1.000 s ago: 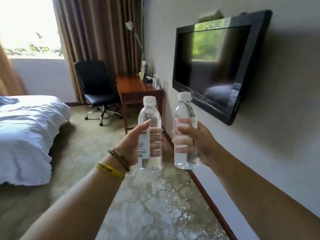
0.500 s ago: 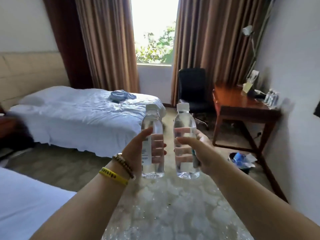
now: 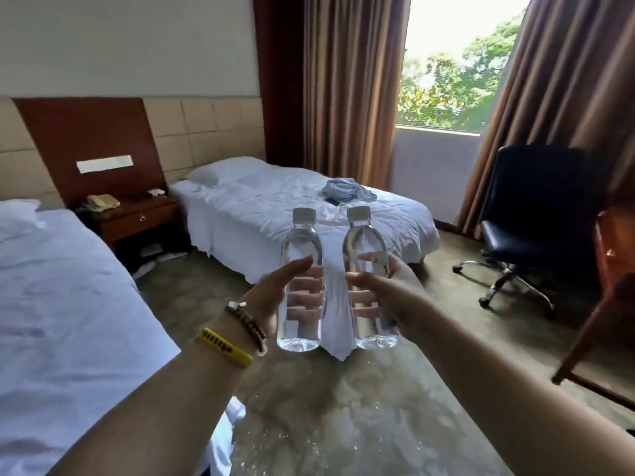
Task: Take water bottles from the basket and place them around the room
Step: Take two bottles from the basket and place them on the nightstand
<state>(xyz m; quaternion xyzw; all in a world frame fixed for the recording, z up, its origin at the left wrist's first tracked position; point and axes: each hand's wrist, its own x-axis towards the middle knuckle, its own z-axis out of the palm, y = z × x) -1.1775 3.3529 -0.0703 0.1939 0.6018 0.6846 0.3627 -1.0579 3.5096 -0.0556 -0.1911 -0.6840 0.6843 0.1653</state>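
Two white-sheeted beds stand apart, a near bed at left and a far bed with a pillow and a crumpled blue garment on it. Between them a wooden nightstand bears a telephone. Brown curtains flank a bright window; a black office chair sits on patterned carpet.

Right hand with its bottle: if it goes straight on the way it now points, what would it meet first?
The right hand would probably meet the far bed first, near its foot corner; depth is unclear.
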